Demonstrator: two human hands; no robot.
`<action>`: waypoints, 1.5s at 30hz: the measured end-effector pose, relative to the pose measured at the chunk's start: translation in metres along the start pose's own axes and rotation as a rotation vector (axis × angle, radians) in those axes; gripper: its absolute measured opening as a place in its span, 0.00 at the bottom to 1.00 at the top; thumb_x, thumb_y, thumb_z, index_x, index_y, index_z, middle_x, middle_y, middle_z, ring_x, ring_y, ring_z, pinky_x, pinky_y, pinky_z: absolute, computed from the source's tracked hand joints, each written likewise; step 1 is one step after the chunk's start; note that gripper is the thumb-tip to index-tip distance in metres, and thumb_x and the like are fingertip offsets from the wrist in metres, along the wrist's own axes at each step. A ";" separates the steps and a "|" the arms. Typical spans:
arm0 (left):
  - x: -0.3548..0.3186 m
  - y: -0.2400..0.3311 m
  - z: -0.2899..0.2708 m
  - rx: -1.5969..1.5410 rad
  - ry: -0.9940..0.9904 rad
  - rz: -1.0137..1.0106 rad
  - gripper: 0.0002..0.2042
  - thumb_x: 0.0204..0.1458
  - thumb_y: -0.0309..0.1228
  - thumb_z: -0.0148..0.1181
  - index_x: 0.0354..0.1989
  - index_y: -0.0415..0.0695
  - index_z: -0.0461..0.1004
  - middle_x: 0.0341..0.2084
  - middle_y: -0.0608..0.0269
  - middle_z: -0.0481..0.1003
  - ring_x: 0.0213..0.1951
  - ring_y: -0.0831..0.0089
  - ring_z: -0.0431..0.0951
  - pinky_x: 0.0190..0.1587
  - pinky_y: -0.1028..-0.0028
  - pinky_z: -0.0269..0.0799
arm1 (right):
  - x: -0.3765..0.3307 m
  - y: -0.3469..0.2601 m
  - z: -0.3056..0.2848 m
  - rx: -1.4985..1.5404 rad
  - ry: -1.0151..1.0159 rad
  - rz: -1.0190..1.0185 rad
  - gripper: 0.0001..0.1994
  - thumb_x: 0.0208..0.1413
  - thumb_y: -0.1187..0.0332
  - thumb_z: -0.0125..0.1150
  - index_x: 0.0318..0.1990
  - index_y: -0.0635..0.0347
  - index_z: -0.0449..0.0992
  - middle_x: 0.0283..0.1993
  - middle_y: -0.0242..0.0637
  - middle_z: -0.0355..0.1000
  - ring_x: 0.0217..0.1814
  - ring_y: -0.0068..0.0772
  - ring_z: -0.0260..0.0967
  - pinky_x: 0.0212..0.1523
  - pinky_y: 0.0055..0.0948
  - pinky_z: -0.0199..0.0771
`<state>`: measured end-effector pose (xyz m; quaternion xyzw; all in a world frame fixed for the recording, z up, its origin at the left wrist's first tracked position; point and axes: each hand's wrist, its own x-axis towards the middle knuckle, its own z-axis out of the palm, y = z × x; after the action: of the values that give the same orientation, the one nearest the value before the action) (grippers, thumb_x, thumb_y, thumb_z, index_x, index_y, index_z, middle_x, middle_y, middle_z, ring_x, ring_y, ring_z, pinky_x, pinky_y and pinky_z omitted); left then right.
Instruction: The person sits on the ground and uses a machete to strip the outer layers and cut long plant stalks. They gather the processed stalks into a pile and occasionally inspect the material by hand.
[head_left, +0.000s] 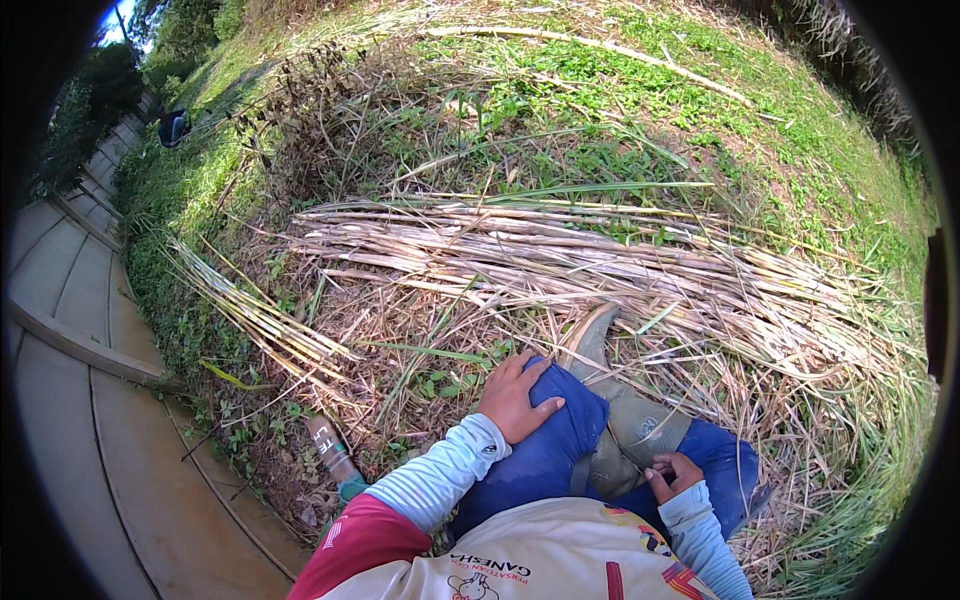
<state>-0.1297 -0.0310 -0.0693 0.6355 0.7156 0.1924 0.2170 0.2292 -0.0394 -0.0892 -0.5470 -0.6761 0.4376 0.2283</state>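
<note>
My left hand (pixel 515 400) lies on my bent knee in blue trousers (pixel 560 420), thumb spread from the fingers, holding nothing. Lower right, my right hand (pixel 675 477) has its fingers curled beside my olive-green boot (pixel 635 425); whatever they may hold is hidden or too small to name. Just past the boot's toe, a long pile of dry, cut cane-like stalks (pixel 480 245) stretches across the ground. A smaller bundle of thin yellowish stalks (pixel 265 320) lies apart on the left.
Pale curved panels (pixel 70 400) with raised ribs run along the left edge. A brownish cylindrical thing (pixel 328 448) with a teal end lies left of my left arm. Beyond the pile are green weeds (pixel 560 110) and a long pale pole (pixel 600 45). Loose grass (pixel 850 490) covers the right side.
</note>
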 end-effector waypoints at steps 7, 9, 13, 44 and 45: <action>0.005 -0.005 -0.004 -0.038 -0.006 -0.024 0.31 0.53 0.50 0.62 0.62 0.49 0.69 0.64 0.47 0.64 0.65 0.47 0.62 0.68 0.55 0.56 | 0.031 -0.050 -0.003 -0.362 -0.055 -0.458 0.23 0.38 0.69 0.73 0.46 0.60 0.76 0.52 0.47 0.70 0.56 0.52 0.68 0.57 0.48 0.68; 0.008 -0.002 -0.006 -0.043 -0.026 -0.024 0.31 0.53 0.51 0.61 0.62 0.49 0.69 0.63 0.48 0.64 0.65 0.47 0.62 0.68 0.55 0.56 | 0.039 -0.051 0.003 -0.517 -0.185 -0.547 0.28 0.36 0.61 0.75 0.50 0.55 0.77 0.58 0.46 0.67 0.60 0.49 0.65 0.61 0.51 0.64; 0.008 -0.007 -0.003 -0.052 -0.009 -0.022 0.30 0.53 0.51 0.60 0.62 0.49 0.69 0.63 0.49 0.65 0.65 0.48 0.62 0.67 0.54 0.56 | 0.093 0.016 -0.050 -0.807 -0.361 -0.030 0.33 0.46 0.43 0.68 0.56 0.53 0.76 0.63 0.48 0.68 0.64 0.55 0.64 0.64 0.48 0.62; 0.244 -0.064 -0.006 -0.334 0.214 0.314 0.14 0.55 0.33 0.62 0.47 0.41 0.76 0.42 0.50 0.78 0.44 0.54 0.79 0.50 0.62 0.74 | 0.020 -0.022 -0.048 -0.598 -0.065 -0.289 0.10 0.51 0.69 0.68 0.41 0.58 0.79 0.31 0.46 0.74 0.32 0.52 0.70 0.33 0.44 0.73; 0.273 -0.072 -0.003 -0.307 0.242 0.266 0.12 0.55 0.32 0.60 0.46 0.40 0.77 0.42 0.50 0.78 0.44 0.53 0.79 0.49 0.61 0.74 | 0.020 -0.018 -0.047 -0.603 -0.062 -0.293 0.11 0.51 0.69 0.68 0.41 0.58 0.80 0.30 0.46 0.73 0.31 0.52 0.70 0.33 0.44 0.73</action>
<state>-0.2175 0.2321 -0.1239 0.6560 0.6088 0.4007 0.1965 0.2501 -0.0053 -0.0533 -0.4732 -0.8533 0.1966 0.0960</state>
